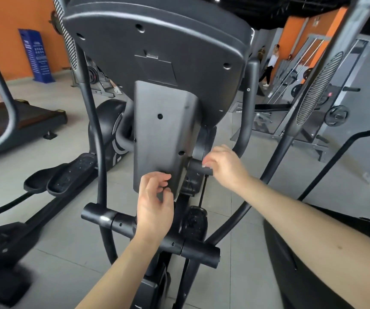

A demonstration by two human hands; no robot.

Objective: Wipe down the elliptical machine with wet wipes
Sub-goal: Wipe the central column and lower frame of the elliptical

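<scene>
Gym: black elliptical machine (168, 130) at twelve o'clock, dark treadmill (23, 121) at nine, round black weight plates (336, 115) at three.

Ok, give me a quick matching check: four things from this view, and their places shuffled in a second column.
1 left hand
2 right hand
3 blue board
4 pedals

a against the orange wall
b on the short black bar
c at the column cover's lower edge
d low, left of that cover

Pairs: 1-c, 2-b, 3-a, 4-d
</scene>
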